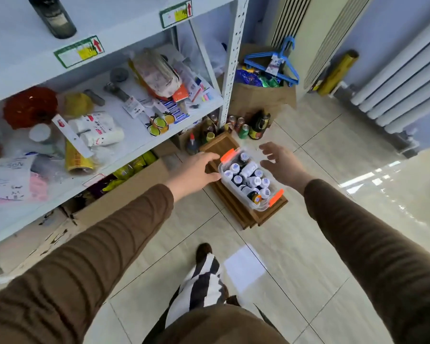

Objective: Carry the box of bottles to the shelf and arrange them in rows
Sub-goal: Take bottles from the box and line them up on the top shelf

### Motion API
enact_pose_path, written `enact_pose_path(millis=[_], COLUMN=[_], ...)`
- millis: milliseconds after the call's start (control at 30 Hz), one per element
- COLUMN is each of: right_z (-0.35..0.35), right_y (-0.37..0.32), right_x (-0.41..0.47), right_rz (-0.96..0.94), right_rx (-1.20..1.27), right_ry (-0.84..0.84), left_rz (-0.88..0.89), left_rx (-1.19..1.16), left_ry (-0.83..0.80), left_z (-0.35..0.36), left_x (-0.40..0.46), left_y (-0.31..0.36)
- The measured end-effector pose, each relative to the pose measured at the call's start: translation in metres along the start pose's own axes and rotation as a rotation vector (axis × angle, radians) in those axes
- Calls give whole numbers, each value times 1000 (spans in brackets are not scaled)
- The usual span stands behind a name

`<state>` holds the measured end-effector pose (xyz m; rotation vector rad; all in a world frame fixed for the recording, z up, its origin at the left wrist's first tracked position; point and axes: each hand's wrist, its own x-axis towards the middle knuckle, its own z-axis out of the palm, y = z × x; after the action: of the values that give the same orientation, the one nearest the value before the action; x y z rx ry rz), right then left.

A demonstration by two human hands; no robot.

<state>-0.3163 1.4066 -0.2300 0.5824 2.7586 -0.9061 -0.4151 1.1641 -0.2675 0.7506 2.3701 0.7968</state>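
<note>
A clear plastic box with orange latches (252, 181), packed with small dark bottles with white caps (248, 177), sits on a stack of brown wooden trays (233, 202) on the tiled floor (296, 256), just beside the front corner post of the white metal shelf (230, 70). The left hand (197, 171) reaches to the box's left side, fingers relaxed and touching or nearly touching its wall. The right hand (281, 162) hovers at the box's right side, fingers spread and released, holding nothing
</note>
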Motion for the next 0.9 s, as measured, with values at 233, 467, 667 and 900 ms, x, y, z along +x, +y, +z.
enact_pose_path(millis=[233,467,667,900], right_z=[35,97,149,192], right_y=[97,173,212,243], right_x=[45,94,130,147], right_rz=[206,258,222,214], right_rx=[107,71,41,108], right_ry=[-65,-202,-259,-274], left_rz=[-53,-83,-129,-228], left_rx=[34,209,299,355], left_ry=[-144,-252,-270,-281], left_z=[65,123,179,232], left_x=[80,156,204,228], left_y=[1,-11,-39,-63])
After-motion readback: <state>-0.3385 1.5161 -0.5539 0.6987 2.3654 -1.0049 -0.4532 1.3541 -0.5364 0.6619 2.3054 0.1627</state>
